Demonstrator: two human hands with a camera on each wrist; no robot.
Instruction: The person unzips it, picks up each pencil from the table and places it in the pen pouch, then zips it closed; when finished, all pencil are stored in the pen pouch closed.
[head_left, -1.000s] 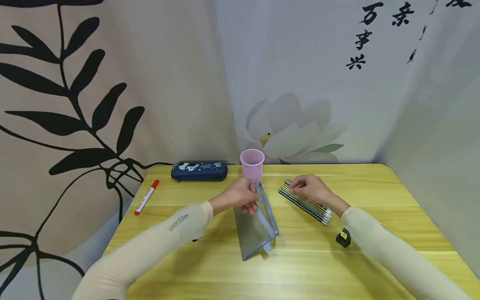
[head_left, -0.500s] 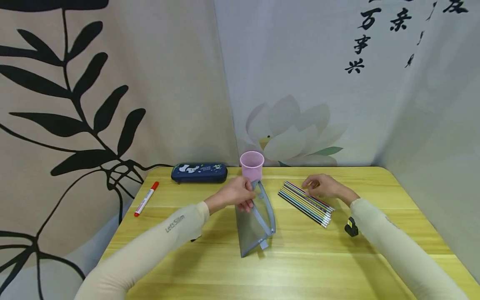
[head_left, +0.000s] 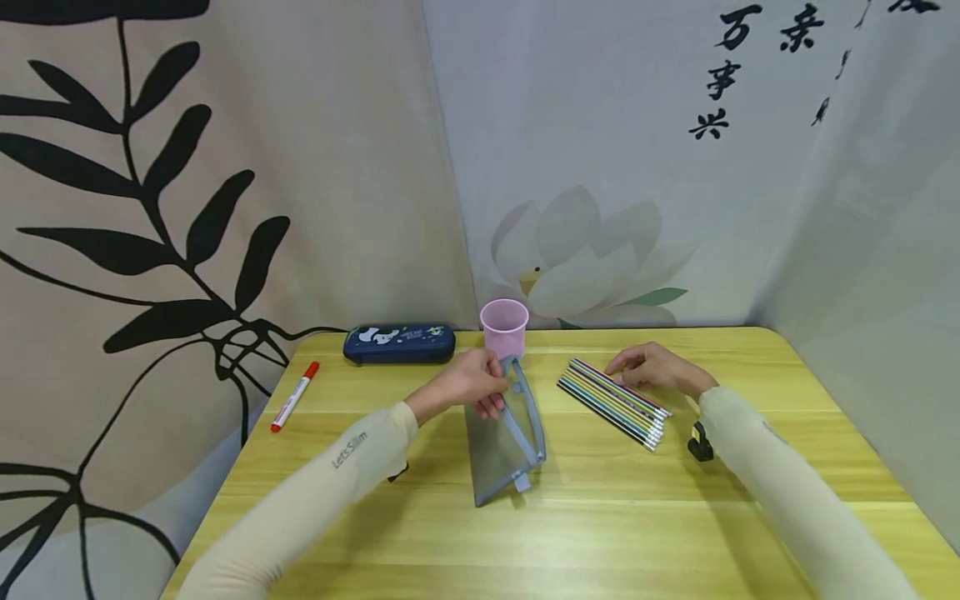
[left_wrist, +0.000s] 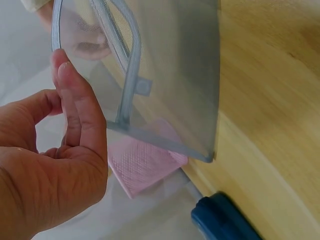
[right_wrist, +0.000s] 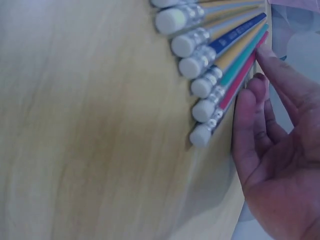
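My left hand (head_left: pixel 474 383) pinches the zipped upper edge of a grey mesh zipper pouch (head_left: pixel 497 458) and holds it tilted over the table. In the left wrist view, thumb and fingers of that hand (left_wrist: pixel 75 135) meet at the grey trim of the pouch (left_wrist: pixel 175 90), whose mouth gapes. My right hand (head_left: pixel 651 368) is at the far right side of a row of pencils (head_left: pixel 611 406). Seen from the right wrist, one finger touches the red pencil (right_wrist: pixel 237 82) at the row's edge, and the hand's other fingers are loosely bent. White erasers cap the pencils.
A pink cup (head_left: pixel 505 329) stands at the table's back edge, just behind the pouch. Left of it lies a dark blue pencil case (head_left: pixel 399 343). A red-and-white marker (head_left: pixel 294 397) lies near the left edge of the wooden table (head_left: pixel 600 533).
My right hand has moved right from above the pencils to their outer side, leaving more of the row visible. The left hand and pouch have shifted slightly left.
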